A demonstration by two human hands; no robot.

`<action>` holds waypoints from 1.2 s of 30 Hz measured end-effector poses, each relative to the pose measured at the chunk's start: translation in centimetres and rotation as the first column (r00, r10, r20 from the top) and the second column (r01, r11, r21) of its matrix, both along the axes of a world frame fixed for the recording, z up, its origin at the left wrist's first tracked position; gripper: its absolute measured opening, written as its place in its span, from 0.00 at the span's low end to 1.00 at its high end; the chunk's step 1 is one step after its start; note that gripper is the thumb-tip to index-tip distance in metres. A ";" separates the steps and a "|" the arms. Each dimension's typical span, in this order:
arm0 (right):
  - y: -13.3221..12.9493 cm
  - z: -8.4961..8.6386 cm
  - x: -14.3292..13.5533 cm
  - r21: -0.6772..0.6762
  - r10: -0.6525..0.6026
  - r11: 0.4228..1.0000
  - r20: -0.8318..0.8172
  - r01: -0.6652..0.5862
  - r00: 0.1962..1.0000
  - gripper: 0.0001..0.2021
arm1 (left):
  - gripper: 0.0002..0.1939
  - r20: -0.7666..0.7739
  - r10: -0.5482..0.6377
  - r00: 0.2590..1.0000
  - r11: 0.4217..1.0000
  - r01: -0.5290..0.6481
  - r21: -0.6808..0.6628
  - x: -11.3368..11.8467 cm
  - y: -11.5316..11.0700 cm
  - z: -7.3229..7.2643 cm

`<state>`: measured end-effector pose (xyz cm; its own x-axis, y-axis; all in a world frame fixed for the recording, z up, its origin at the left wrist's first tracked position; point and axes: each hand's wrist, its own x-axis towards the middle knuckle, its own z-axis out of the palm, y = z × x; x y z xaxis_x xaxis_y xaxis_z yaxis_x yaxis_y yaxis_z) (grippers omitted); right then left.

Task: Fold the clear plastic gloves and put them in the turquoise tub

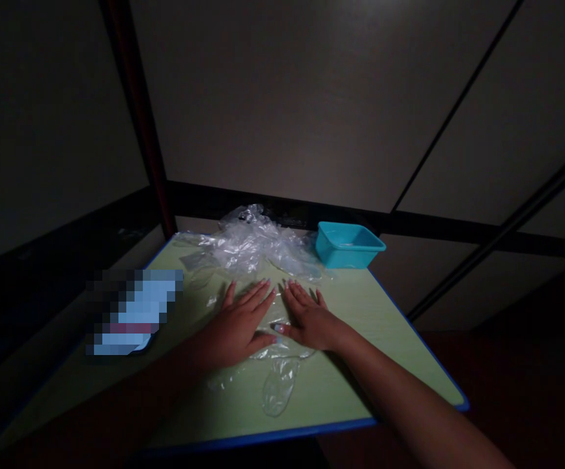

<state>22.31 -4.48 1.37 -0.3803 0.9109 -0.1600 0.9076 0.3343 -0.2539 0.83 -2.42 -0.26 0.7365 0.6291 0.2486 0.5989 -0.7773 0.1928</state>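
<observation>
My left hand (243,326) lies palm down on a thin clear plastic piece (281,384), its fingers stretched out and spread. Beside it my right hand (311,319) presses flat on the same plastic, fingers extended forward. The two thumbs point toward each other, with a small gap between them. A rounded lobe of the plastic sticks out below the hands; whether it is a bag or a disposable glove I cannot tell. Just beyond my fingertips sits a crumpled heap of clear plastic (247,244). Neither hand grips anything.
A turquoise plastic basket (350,247) stands at the table's far right corner. On the left lies a phone-like device with a lit, blurred-out screen (140,306). The pale green table (331,397) has a blue edge. Dark panels rise behind it.
</observation>
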 end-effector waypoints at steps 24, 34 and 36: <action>-0.2 0.2 -0.5 -0.038 0.080 0.996 0.059 -0.078 0.995 0.38 | 0.48 -0.067 0.104 0.992 0.985 -0.112 -0.129 -0.1 0.1 -1.7; 0.7 0.1 1.0 0.018 -0.117 0.993 0.105 0.116 0.988 0.40 | 0.44 -0.067 0.105 0.992 0.987 -0.112 -0.115 -0.8 0.5 -0.5; 0.6 0.1 1.0 0.018 -0.084 0.996 0.077 0.083 0.993 0.40 | 0.42 -0.066 0.055 0.996 0.993 -0.062 -0.096 -0.8 0.5 0.0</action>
